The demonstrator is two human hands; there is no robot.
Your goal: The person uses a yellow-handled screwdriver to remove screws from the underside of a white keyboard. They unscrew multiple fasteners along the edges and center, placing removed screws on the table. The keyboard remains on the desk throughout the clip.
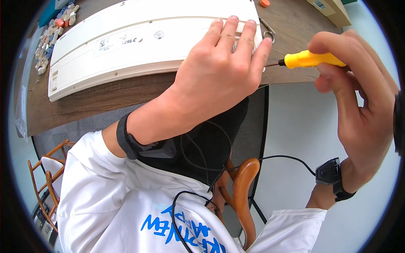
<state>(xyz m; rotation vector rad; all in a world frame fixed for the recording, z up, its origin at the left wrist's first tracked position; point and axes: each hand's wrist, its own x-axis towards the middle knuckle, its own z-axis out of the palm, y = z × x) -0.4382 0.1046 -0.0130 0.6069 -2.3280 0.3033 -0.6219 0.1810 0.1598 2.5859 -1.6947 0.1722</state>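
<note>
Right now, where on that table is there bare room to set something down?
A bare strip of table runs along the near edge, in front of the white panel. The far left corner is crowded with small pieces; the right end holds both hands and the screwdriver.

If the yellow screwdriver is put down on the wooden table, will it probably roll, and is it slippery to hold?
The yellow screwdriver has a rounded handle, so on the wooden table it may well roll. Its smooth plastic looks a little slippery, yet the right hand grips it firmly. It seems light and stiff. The left hand lies flat on the white keyboard.
</note>
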